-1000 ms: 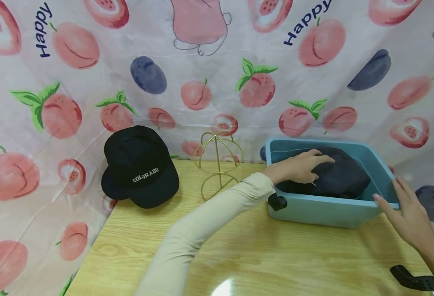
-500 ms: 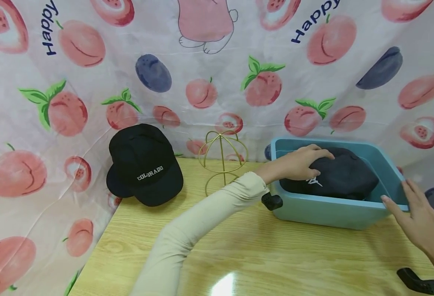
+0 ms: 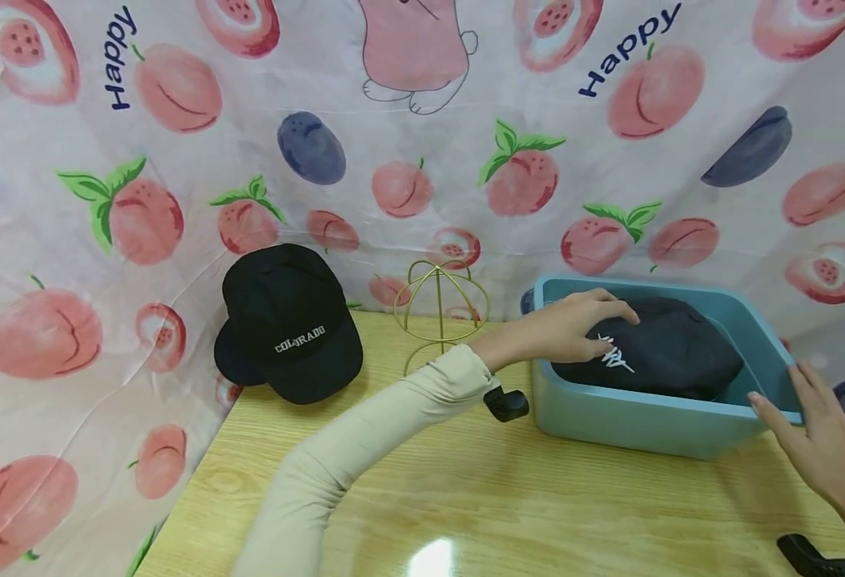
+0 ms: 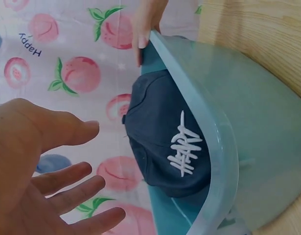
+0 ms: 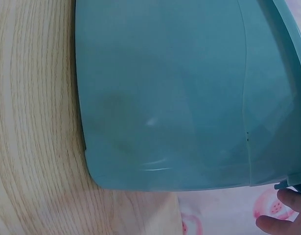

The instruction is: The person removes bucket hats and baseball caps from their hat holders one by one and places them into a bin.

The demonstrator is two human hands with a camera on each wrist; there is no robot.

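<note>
My left hand (image 3: 569, 327) hovers over a dark cap (image 3: 670, 349) that lies in a light blue plastic bin (image 3: 631, 421). In the left wrist view the fingers (image 4: 77, 191) are spread and apart from the cap, and white lettering shows on its front. My right hand (image 3: 818, 441) holds the bin's right end by the rim, thumb near the front corner. Just a few of its fingertips (image 5: 282, 223) show in the right wrist view, beside the bin's edge. Part of the cap is hidden behind the bin's wall.
A black cap (image 3: 288, 328) lettered COLORADO stands at the table's left, with another dark brim (image 3: 233, 361) beneath it. A gold wire hat stand (image 3: 440, 300) is between it and the bin. Peach-printed cloth (image 3: 393, 136) hangs behind the wooden table (image 3: 523, 513).
My left hand has drawn back left across the cap in the bin, uncovering its white lettering. The right hand stays at the bin's rim. The head view has shifted slightly.
</note>
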